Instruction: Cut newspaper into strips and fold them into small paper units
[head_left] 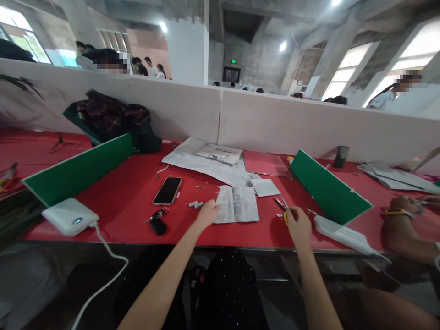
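My left hand (207, 213) rests on the red table with its fingers closed on the left edge of a printed paper sheet (238, 204). My right hand (298, 223) is closed round a pair of scissors (281, 206) with yellow handles, blades pointing up-left, just right of that sheet. A smaller white paper piece (265, 187) lies beyond the sheet.
A black phone (167, 190), keys with a fob (157, 221) and small paper scraps (195, 204) lie left of my hand. Two green dividers (77, 170) (328, 188), a white power bank (69, 216) with cable, newspapers (206, 160), a dark bag (113, 119). Another person's hands (409, 206) work at the right.
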{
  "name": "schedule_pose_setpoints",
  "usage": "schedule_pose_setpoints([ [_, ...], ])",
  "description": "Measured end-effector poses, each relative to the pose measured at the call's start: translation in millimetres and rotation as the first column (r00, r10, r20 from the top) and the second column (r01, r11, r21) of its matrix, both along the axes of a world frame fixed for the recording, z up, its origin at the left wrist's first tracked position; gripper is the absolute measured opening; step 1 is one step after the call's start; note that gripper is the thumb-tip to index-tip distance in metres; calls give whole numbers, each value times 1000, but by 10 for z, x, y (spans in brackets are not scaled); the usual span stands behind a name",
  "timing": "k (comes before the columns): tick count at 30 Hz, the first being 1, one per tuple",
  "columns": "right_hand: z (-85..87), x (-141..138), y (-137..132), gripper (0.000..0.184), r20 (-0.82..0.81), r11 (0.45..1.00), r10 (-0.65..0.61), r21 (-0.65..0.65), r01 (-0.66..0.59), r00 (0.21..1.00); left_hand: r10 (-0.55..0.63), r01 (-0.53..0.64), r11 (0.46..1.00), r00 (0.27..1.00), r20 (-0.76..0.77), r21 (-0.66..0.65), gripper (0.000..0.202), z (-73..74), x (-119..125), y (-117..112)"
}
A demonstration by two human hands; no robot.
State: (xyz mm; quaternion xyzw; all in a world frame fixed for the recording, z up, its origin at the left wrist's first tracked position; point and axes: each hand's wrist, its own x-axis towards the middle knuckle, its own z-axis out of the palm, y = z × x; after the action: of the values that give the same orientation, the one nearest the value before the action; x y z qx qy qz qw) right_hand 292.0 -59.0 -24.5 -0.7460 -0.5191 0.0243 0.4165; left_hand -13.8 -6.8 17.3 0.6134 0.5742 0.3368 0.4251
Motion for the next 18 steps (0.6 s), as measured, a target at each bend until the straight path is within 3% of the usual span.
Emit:
schedule_pose_setpoints([
  [3, -23, 340, -11, 23, 227, 984, -101, -120, 130, 969, -11, 13, 999, 998, -61, 31, 9, -30, -5, 16],
  [5, 9, 427, 19, 20, 297, 947, -47, -290, 137, 954, -20, 24, 999, 996, -81, 45, 9, -42, -13, 21],
  [8, 128, 390, 88, 20, 379, 849, 81, -511, 136, 922, -34, 40, 997, 996, -85, 64, 10, -38, -36, 25],
  [10, 224, 345, 112, 18, 414, 798, 145, -585, 141, 898, -55, 61, 995, 995, -78, 78, 12, -16, -58, 25],
  [12, 307, 349, 95, 18, 431, 783, 172, -605, 143, 886, -92, 93, 992, 996, -15, 89, 16, 26, -77, 17],
  [15, 373, 440, -4, 23, 375, 857, 100, -503, 112, 922, -110, 95, 994, 947, 301, 62, 25, 125, -95, -19],
  [18, 332, 462, -150, 31, 36, 965, 57, -259, -46, 998, -51, 57, 998, 796, 603, 10, 35, 230, -103, -63],
])
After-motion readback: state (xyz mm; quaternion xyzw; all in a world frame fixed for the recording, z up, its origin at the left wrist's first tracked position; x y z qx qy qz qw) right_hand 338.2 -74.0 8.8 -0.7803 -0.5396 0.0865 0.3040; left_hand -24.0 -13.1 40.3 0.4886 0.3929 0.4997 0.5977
